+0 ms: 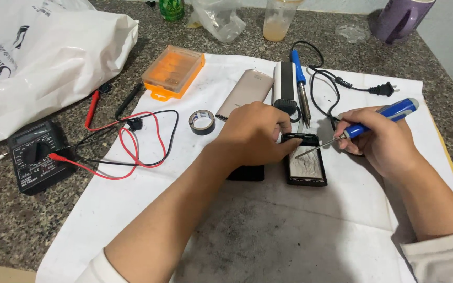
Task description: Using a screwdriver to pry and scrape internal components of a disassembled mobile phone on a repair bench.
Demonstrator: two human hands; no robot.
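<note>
An open phone is being worked on with a screwdriver.

The phone (306,166) lies flat on the white cloth (342,220). Its top end is pinched by the left hand (252,133). It looks light, stiff and easily cracked, so it is best held by its edges. A blue screwdriver (373,121) is gripped tight by the right hand (381,144), tip on the phone. A soldering iron (300,84) lies nearby.
</note>
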